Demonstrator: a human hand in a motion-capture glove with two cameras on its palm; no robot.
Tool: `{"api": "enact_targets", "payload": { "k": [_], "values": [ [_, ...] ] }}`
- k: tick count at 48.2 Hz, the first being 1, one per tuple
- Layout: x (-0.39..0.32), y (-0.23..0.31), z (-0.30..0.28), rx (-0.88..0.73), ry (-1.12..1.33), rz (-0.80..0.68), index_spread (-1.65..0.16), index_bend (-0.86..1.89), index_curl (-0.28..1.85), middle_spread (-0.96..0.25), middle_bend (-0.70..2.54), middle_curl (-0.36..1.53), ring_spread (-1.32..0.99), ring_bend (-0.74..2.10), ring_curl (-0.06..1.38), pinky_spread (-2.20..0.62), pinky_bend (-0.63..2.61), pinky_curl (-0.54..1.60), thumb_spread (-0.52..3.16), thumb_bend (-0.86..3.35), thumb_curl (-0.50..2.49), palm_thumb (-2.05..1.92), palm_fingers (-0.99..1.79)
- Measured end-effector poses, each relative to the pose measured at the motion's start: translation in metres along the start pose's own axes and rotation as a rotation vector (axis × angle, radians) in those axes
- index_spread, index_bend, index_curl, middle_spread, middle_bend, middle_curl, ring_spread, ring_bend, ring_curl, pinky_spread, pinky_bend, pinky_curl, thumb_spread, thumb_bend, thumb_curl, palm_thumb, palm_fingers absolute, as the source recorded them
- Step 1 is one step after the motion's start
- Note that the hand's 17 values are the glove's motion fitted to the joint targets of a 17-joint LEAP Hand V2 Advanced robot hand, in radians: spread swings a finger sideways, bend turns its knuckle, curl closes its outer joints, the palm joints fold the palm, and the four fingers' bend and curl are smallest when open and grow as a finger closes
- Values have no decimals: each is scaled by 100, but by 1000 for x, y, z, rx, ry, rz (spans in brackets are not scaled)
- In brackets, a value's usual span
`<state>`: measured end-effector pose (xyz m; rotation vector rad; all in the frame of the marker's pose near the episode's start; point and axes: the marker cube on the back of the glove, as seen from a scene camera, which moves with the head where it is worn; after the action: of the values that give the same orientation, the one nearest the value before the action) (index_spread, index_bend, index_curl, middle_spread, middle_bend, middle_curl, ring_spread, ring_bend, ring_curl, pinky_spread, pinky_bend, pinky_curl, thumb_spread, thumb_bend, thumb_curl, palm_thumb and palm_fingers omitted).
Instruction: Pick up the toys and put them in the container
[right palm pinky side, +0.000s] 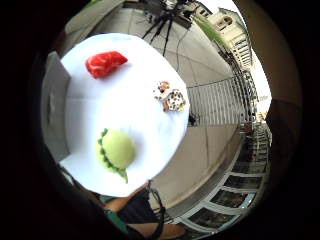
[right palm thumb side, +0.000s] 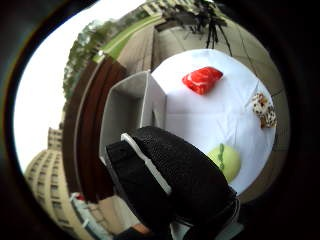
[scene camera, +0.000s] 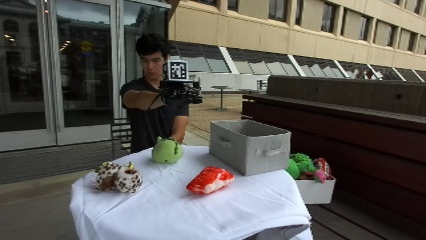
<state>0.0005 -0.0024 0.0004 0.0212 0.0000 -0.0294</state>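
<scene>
1. Red toy (scene camera: 210, 180): nearest on the white-clothed table (scene camera: 173, 210), apart from the others, so free to pick.
2. Spotted toy (scene camera: 118, 177): at the table's edge.
3. Grey container (scene camera: 249, 145): open-topped, beside the red toy, ready to receive.
4. Green toy (scene camera: 167, 151): far side, nearest the person.
5. Gloved right hand (scene camera: 178, 92): raised well above the table, holding no toy; finger spread cannot be told.

Place: an outdoor paved courtyard between large buildings.
Backdrop: a beige multi-storey facade (scene camera: 313, 25) with rows of windows, and glass doors (scene camera: 60, 70).
Ground: stone paving (right palm pinky side: 210, 145).
Furnishing: a surface (scene camera: 200, 205) draped in white cloth, beside a dark wooden bench (scene camera: 346, 125).
</scene>
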Motion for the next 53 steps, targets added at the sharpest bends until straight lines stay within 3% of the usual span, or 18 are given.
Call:
{"api": "enact_targets", "payload": {
  "k": [2,6,8,37,43,49,53],
  "values": [
    [2,-8,1,74,0,-105,-11,16,5,-5,18,5,-12,14,1,-7,42,10,46,-12,-1,-18,-3],
    [9,-41,7,344,-1,-523,-15,17,9,-6,19,9,-17,15,3,-10,47,15,67,-12,0,-18,-6],
    [10,-46,7,374,-2,-590,-16,17,11,-7,19,10,-19,16,3,-10,48,17,74,-12,0,-18,-7],
    [41,-39,12,379,5,-601,-23,7,21,-9,14,23,-27,22,15,-14,70,33,104,-12,1,-18,-6],
    [59,-29,46,285,-5,-461,-29,8,19,-9,15,23,-23,33,19,-9,91,38,101,-11,3,-17,2],
    [72,-38,90,306,30,-658,-31,10,18,-9,17,24,-19,41,22,-5,102,42,99,-10,5,-15,0],
    [77,-38,120,299,40,-689,-32,11,18,-9,19,25,-17,44,24,-3,106,43,98,-10,6,-14,-1]
  ]
}}
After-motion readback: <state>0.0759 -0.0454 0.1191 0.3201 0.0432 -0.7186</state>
